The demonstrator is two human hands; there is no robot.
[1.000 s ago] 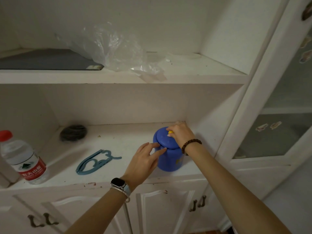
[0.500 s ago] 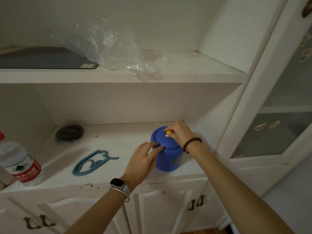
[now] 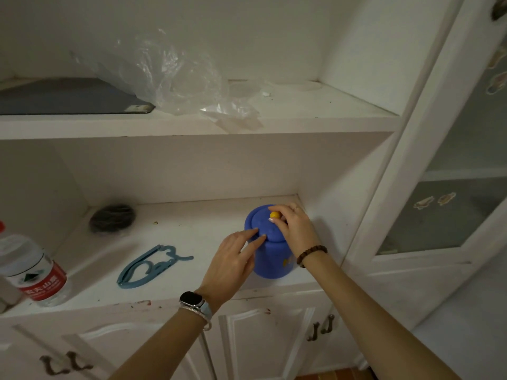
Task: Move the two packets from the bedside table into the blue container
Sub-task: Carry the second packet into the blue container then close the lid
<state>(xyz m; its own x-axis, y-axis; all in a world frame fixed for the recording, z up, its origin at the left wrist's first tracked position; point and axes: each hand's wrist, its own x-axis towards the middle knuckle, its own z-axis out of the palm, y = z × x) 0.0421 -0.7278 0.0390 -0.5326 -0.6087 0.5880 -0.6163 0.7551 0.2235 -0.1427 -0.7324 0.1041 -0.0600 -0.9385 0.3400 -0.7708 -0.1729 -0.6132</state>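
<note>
Blue plastic, smooth and rounded, the container (image 3: 270, 256) stands at the right end of the lower shelf (image 3: 192, 231), lid on. The right hand (image 3: 295, 229) pinches its small yellow knob (image 3: 274, 215), likely to lift the lid, while the left hand (image 3: 233, 263) rests spread fingertips against the rim to steady it (no packets in view). A folded blue hanger (image 3: 149, 267) lies to the left.

Blue container (image 3: 270, 257) upright on shelf; lid on; yellow knob (image 3: 274, 215)
</note>
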